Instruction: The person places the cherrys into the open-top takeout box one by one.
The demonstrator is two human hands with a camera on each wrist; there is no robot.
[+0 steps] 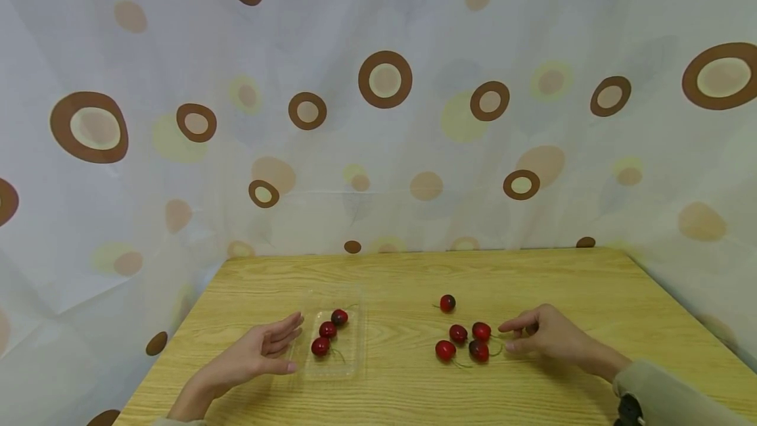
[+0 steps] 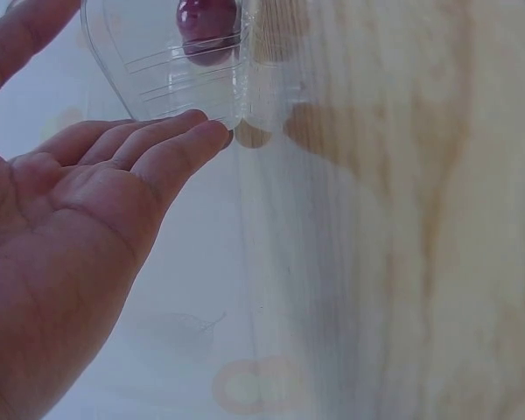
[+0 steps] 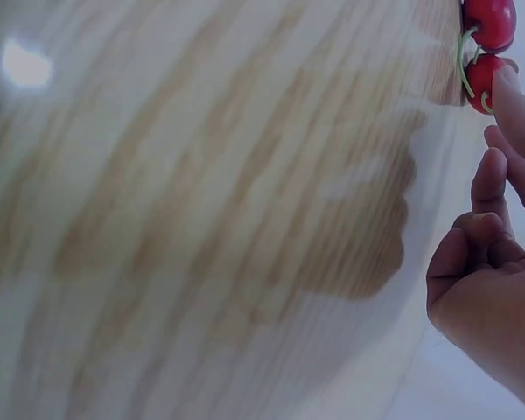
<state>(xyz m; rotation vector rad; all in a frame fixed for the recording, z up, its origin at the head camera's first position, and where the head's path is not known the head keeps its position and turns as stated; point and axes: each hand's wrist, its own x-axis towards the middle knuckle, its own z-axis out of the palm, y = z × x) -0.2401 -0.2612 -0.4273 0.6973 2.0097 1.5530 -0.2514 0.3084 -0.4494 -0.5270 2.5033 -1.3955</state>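
Observation:
A clear plastic tray (image 1: 357,334) lies on the table with three cherries (image 1: 328,329) in a slanting row inside it. My left hand (image 1: 266,350) is at the tray's left side, its fingers extended and thumb apart, fingertips right at the wall; the left wrist view shows the palm (image 2: 70,227) bare beside the tray. On the right, several dark red cherries (image 1: 458,334) with green stems lie in a loose cluster. Beside them is my right hand (image 1: 550,337), index finger and thumb apart close to the stem of the nearest red cherry (image 1: 481,331), other fingers bent.
One more cherry (image 1: 447,303) lies behind the cluster. The light wood table (image 1: 402,393) runs back to a white patterned curtain (image 1: 378,150), which also hangs along both sides. A wood-grain stretch separates the tray from the loose cherries.

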